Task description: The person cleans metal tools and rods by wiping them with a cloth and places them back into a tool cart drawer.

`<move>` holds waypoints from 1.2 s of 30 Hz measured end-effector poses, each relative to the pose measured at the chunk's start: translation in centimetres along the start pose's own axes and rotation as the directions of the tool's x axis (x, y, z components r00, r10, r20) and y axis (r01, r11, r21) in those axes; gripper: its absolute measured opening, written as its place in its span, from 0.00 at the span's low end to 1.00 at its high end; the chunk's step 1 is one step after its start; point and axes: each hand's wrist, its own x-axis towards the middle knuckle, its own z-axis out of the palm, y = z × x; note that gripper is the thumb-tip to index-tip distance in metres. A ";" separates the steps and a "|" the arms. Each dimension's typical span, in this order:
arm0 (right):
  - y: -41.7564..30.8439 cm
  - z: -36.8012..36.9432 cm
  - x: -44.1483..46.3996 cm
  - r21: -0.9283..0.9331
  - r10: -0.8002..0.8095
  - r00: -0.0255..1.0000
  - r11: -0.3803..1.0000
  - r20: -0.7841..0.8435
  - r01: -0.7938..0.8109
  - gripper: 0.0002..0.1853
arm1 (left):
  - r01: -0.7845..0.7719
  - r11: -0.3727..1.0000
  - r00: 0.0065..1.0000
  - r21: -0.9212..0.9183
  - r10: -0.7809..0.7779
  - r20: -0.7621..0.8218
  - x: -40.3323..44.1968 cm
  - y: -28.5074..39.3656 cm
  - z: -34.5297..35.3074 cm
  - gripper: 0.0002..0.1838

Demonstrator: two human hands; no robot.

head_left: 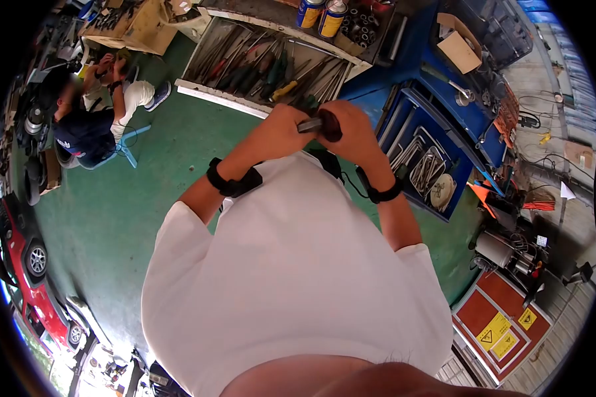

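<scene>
My left hand (283,131) and my right hand (352,130) meet in front of my chest, at the edge of an open tool drawer. Between them is a small metal part with a grey end and a dark reddish-brown rounded side (330,126); its exact kind is unclear. The fingers of my left hand are closed at the grey end, while my right hand wraps round the darker side. Screwdrivers and other long-handled tools (271,73) fill the drawer (225,99) just beyond my hands.
Spray cans (332,20) and sockets (359,28) stand on the cabinet top. To the right, a blue drawer (451,210) holds hex keys and wrenches. A person (89,129) sits on a blue stool at left. A red car (40,304) stands lower left.
</scene>
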 end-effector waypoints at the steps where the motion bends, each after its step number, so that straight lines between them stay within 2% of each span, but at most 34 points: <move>1: 0.4 0.2 -0.5 0.012 0.010 1.000 1.000 -0.011 -0.010 0.23 | -0.077 0.997 0.997 0.008 0.078 -0.006 -0.2 -0.3 0.2 0.09; 2: 0.9 0.5 -1.1 0.023 0.021 0.999 1.000 -0.024 -0.020 0.23 | -0.082 0.997 0.997 0.005 0.082 0.000 -0.4 -0.4 0.2 0.09; 4: 2.9 0.9 -2.3 0.028 0.055 0.998 0.998 -0.018 -0.054 0.23 | -0.054 0.992 0.998 -0.114 0.055 0.002 -1.0 0.7 -0.4 0.08; 5: 3.7 0.9 -2.6 0.041 0.081 0.997 0.996 -0.007 -0.081 0.23 | -0.059 0.992 0.998 -0.112 0.060 -0.001 -1.0 1.0 -0.5 0.08; 7: 3.5 0.9 -2.3 0.033 0.104 0.995 0.994 0.009 -0.104 0.22 | 0.057 0.996 0.996 -0.067 -0.052 0.077 -1.1 1.3 -1.0 0.08; 8: 3.2 0.9 -2.1 0.023 0.133 0.991 0.991 0.025 -0.134 0.22 | 0.053 0.997 0.996 -0.062 -0.049 0.071 -1.0 1.2 -1.2 0.08; 11: 1.2 0.0 -0.4 -0.060 0.103 0.995 0.993 -0.003 -0.103 0.21 | 0.006 0.998 1.000 -0.064 -0.004 0.027 -0.2 0.3 -1.3 0.08; 12: 0.4 -0.4 0.3 -0.063 0.097 0.995 0.993 -0.005 -0.097 0.21 | 0.012 0.992 1.000 -0.127 -0.014 -0.015 0.1 -0.2 -1.0 0.08; 14: -1.6 -1.4 1.8 -0.179 -0.033 0.999 0.984 -0.038 0.026 0.21 | 0.010 0.982 0.998 -0.187 -0.022 -0.061 0.4 -1.2 0.3 0.08; 15: -2.7 -1.8 2.3 -0.183 -0.039 0.998 0.983 -0.045 0.030 0.21 | -0.107 0.975 0.989 -0.194 0.084 -0.123 0.3 -1.6 1.2 0.08; 16: -3.8 -2.2 2.6 -0.232 -0.028 0.998 0.972 0.052 0.039 0.21 | -0.225 0.955 0.965 -0.195 0.190 -0.181 0.5 -1.7 1.5 0.08; 17: -4.3 -2.4 2.7 -0.280 -0.004 0.989 0.959 0.151 0.047 0.22 | -0.231 0.953 0.964 -0.195 0.198 -0.175 0.8 -1.9 1.2 0.08; 18: -3.7 -2.3 2.3 -0.164 -0.056 0.995 0.984 0.084 0.069 0.23 | -0.316 0.940 0.940 -0.128 0.292 -0.176 0.8 -2.0 0.5 0.09; 19: -3.1 -2.3 1.9 -0.167 -0.051 0.995 0.984 0.086 0.065 0.23 | -0.397 0.916 0.908 -0.063 0.381 -0.175 0.6 -1.9 -0.1 0.09; 20: -2.3 -2.5 1.5 -0.153 -0.046 0.996 0.987 0.076 0.057 0.23 | -0.428 0.904 0.895 -0.005 0.424 -0.140 0.3 -1.7 -0.9 0.09; 22: 0.1 -2.5 0.6 -0.135 -0.047 0.997 0.989 0.062 0.055 0.24 | -0.411 0.911 0.906 0.021 0.411 -0.100 -0.9 -0.6 -2.9 0.10; 24: 3.3 -2.2 -1.7 -0.140 0.114 0.993 0.983 -0.036 -0.118 0.24 | -0.377 0.925 0.924 0.039 0.379 -0.046 -2.0 0.2 -4.3 0.11; 27: 6.4 -2.4 -4.0 -0.190 0.261 0.963 0.951 0.063 -0.245 0.21 | -0.382 0.922 0.923 -0.058 0.378 -0.069 -3.5 0.5 -5.2 0.09; 28: 6.2 -2.4 -4.5 -0.177 0.267 0.962 0.951 0.059 -0.253 0.21 | -0.383 0.913 0.920 -0.141 0.362 -0.153 -3.9 0.8 -5.3 0.08; 29: 5.8 -2.7 -5.1 0.006 0.405 0.914 0.914 -0.022 -0.405 0.19 | -0.391 0.893 0.910 -0.223 0.340 -0.236 -4.2 1.0 -5.2 0.06; 30: 5.2 -3.3 -5.1 0.193 0.537 0.840 0.835 -0.079 -0.516 0.17 | -0.435 0.871 0.890 -0.227 0.377 -0.256 -4.2 0.7 -5.4 0.02; 31: 5.0 -3.7 -5.2 0.193 0.536 0.840 0.836 -0.086 -0.514 0.17 | -0.439 0.870 0.888 -0.225 0.383 -0.253 -4.2 0.6 -5.5 0.02; 33: 4.7 -4.3 -5.0 0.125 0.354 0.818 0.934 -0.453 -0.335 0.17 | -0.403 0.899 0.896 -0.170 0.350 -0.272 -4.1 0.7 -5.6 0.02; 34: 4.4 -4.7 -4.8 0.150 0.394 0.729 0.914 -0.560 -0.378 0.20 | -0.400 0.901 0.897 -0.167 0.348 -0.273 -4.0 1.0 -5.5 0.02; 35: 4.1 -5.0 -4.5 0.156 0.396 0.730 0.913 -0.557 -0.377 0.20 | -0.376 0.919 0.900 -0.118 0.331 -0.284 -3.8 1.7 -5.3 0.03; 36: 2.3 -5.4 -3.3 0.329 0.422 0.642 0.906 -0.640 -0.268 0.22 | -0.347 0.935 0.904 -0.069 0.314 -0.291 -3.6 2.1 -5.0 0.03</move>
